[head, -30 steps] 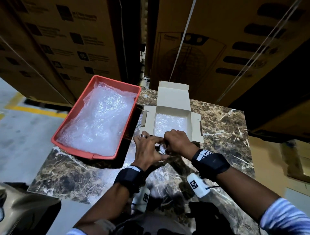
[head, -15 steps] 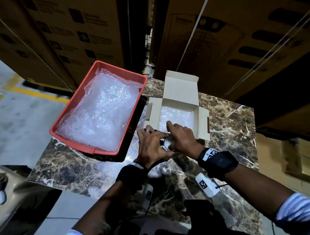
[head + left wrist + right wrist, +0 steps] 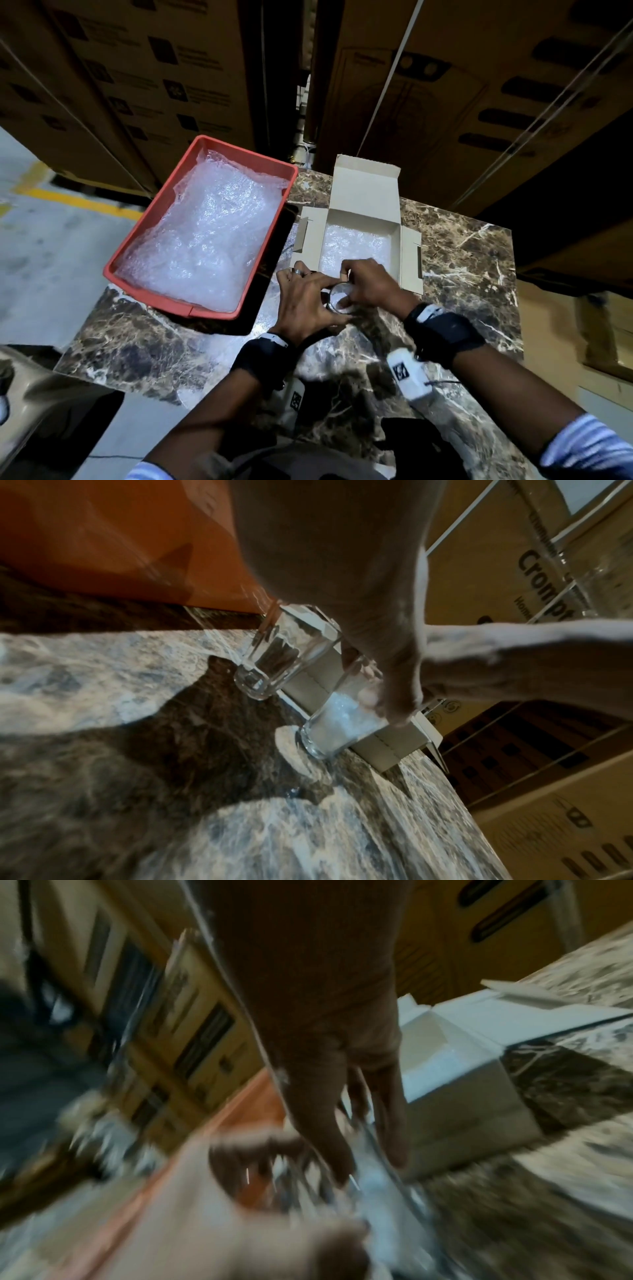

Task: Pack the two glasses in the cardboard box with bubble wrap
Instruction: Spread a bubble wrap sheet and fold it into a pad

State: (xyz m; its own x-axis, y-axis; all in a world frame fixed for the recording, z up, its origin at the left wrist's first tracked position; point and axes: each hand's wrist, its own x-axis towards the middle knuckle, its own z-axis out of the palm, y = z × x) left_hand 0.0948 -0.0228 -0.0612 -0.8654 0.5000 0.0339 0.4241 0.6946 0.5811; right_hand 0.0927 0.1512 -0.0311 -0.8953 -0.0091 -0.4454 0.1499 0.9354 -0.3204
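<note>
While both hands are meeting at the near edge of the cardboard box [image 3: 363, 219], the left hand [image 3: 303, 301] is gripping one glass [image 3: 274, 658] and the right hand [image 3: 371, 287] is curling around the second glass [image 3: 339, 723]. Both glasses are standing on the marble table [image 3: 462, 260], touching the box front. Bubble wrap [image 3: 352, 246] is lining the box.

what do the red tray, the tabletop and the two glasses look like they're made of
Red tray: probably moulded plastic, with a smooth matte rim. Tabletop: looks like polished brown marble with white veins and glare, possibly a laminate imitation. Two clear tumblers: glass, see-through with thick bright bases.
</note>
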